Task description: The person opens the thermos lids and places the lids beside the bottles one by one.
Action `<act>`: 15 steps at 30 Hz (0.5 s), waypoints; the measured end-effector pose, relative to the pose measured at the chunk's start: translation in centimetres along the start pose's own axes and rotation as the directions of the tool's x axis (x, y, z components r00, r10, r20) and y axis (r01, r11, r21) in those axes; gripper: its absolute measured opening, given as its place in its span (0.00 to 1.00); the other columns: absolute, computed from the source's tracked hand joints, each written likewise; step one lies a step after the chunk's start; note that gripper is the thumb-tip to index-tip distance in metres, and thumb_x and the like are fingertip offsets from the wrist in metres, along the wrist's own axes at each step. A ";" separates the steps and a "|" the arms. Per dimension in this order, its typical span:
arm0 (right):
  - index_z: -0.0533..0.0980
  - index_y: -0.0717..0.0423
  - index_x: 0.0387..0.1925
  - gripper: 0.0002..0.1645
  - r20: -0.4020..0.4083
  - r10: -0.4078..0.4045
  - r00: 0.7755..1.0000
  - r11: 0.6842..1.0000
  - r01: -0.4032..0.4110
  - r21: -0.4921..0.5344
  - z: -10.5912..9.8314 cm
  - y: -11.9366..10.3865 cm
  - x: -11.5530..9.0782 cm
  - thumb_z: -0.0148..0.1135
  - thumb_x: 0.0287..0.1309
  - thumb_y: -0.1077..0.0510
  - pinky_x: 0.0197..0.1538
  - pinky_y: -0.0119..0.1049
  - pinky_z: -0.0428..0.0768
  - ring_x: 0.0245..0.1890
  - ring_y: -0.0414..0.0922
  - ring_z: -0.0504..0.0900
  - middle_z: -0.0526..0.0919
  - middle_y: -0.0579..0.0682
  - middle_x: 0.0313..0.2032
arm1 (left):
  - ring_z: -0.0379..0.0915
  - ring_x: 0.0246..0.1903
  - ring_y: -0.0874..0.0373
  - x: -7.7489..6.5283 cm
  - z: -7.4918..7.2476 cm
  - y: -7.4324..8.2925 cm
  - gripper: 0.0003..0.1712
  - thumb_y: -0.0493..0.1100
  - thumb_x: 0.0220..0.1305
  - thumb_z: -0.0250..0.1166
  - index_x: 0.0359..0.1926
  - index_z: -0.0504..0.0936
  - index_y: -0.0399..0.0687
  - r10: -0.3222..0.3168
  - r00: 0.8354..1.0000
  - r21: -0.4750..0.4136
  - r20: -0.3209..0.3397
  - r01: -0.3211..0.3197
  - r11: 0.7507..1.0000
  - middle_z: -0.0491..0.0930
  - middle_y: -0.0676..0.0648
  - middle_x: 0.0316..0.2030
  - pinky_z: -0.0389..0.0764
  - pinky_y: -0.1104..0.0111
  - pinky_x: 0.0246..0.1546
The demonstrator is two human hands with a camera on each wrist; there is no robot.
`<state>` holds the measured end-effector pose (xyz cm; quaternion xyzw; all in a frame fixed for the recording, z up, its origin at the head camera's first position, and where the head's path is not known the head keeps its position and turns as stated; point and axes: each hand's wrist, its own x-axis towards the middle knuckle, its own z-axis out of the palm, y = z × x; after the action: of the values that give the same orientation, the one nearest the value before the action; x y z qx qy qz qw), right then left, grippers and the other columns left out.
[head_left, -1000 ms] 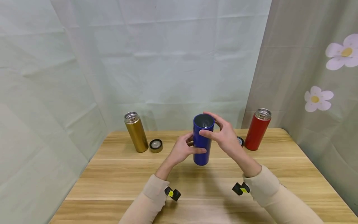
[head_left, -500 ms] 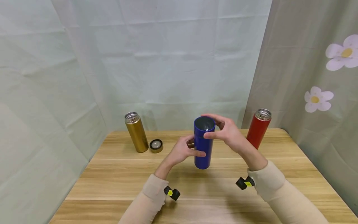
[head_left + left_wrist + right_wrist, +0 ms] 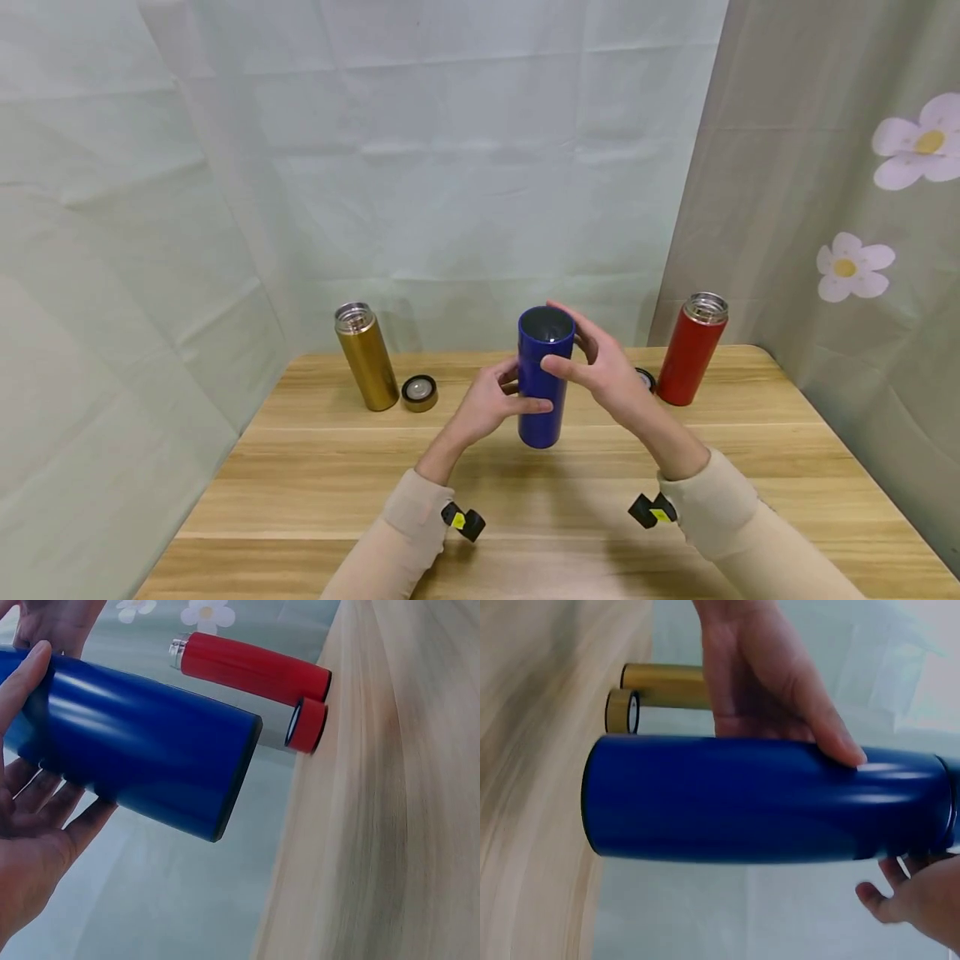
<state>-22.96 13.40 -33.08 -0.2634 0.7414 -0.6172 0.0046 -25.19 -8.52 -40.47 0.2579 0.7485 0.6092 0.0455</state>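
Observation:
Upright above the table, a blue thermos flask (image 3: pixel 540 427) is held between both hands. My left hand (image 3: pixel 486 406) grips its body, thumb across the front and fingers round the back, as the left wrist view also shows. Higher up, my right hand (image 3: pixel 609 377) holds the flask's blue lid (image 3: pixel 531 350), its thumb in front and its other fingers reaching behind. A thin seam between lid and body shows at the edge of the right wrist view. The flask's base (image 3: pixel 238 780) hangs clear of the wooden table.
A gold flask (image 3: pixel 369 362) stands uncapped at the back left, its lid (image 3: pixel 418 393) beside it. At the back right is an uncapped red flask (image 3: pixel 690 354); its red lid (image 3: pixel 306 726) lies next to it, partly hidden by my right wrist in the head view.
My right hand shifted right and down round the lid, then came partly back up and left. The blue flask dipped slightly and rose again. My left hand keeps its grip.

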 end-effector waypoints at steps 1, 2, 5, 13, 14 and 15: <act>0.62 0.37 0.79 0.48 -0.018 0.002 1.000 1.000 -0.002 -0.008 0.2 0.0 -0.1 0.70 0.63 0.35 0.69 0.74 0.62 0.79 0.56 0.57 0.66 0.47 0.76 | 0.79 0.60 0.51 0.0 0.0 0.0 0.43 0.51 0.57 0.80 0.72 0.75 0.57 -0.002 1.000 0.003 -0.007 0.002 1.000 0.83 0.48 0.60 0.75 0.46 0.66; 0.62 0.37 0.79 0.48 -0.037 0.001 0.999 1.000 -0.002 -0.021 0.5 0.0 -0.1 0.70 0.63 0.35 0.68 0.75 0.61 0.79 0.56 0.57 0.66 0.47 0.76 | 0.79 0.61 0.51 0.0 0.0 0.0 0.43 0.51 0.57 0.80 0.72 0.75 0.57 -0.004 1.000 0.006 -0.011 0.004 1.000 0.83 0.48 0.60 0.74 0.46 0.66; 0.65 0.39 0.78 0.46 -0.082 -0.006 0.997 0.999 0.004 -0.034 0.8 0.0 -0.1 0.71 0.63 0.37 0.69 0.76 0.59 0.79 0.56 0.57 0.67 0.47 0.75 | 0.79 0.61 0.51 0.0 0.0 0.0 0.42 0.50 0.57 0.81 0.72 0.75 0.56 -0.007 1.000 0.014 -0.016 0.008 1.000 0.82 0.48 0.60 0.74 0.46 0.66; 0.71 0.40 0.74 0.41 -0.093 -0.004 0.996 0.998 -0.002 -0.063 0.5 -0.2 0.0 0.74 0.61 0.41 0.71 0.73 0.60 0.76 0.53 0.63 0.75 0.46 0.70 | 0.79 0.61 0.50 0.0 -0.1 0.0 0.42 0.50 0.57 0.81 0.72 0.75 0.57 0.014 0.999 -0.010 0.031 -0.014 1.000 0.82 0.49 0.61 0.75 0.47 0.65; 0.71 0.40 0.73 0.41 -0.088 -0.005 0.996 0.998 -0.001 -0.065 0.4 -0.2 0.0 0.75 0.61 0.42 0.71 0.72 0.60 0.76 0.52 0.64 0.76 0.46 0.69 | 0.79 0.61 0.50 0.0 -0.1 0.0 0.42 0.50 0.57 0.81 0.72 0.75 0.56 0.016 0.999 -0.012 0.037 -0.015 1.000 0.82 0.49 0.61 0.76 0.47 0.65; 0.71 0.41 0.73 0.41 -0.079 -0.007 0.997 0.998 0.002 -0.066 0.2 -0.2 0.1 0.75 0.61 0.42 0.71 0.72 0.60 0.75 0.52 0.65 0.77 0.46 0.68 | 0.79 0.61 0.50 -0.1 -0.1 0.0 0.42 0.50 0.57 0.81 0.72 0.75 0.57 0.013 0.999 -0.011 0.041 -0.013 1.000 0.82 0.50 0.61 0.76 0.47 0.65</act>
<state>-22.85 13.12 -32.89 -0.2403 0.7604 -0.6024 -0.0350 -25.19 -8.66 -40.45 0.2751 0.7425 0.6080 0.0581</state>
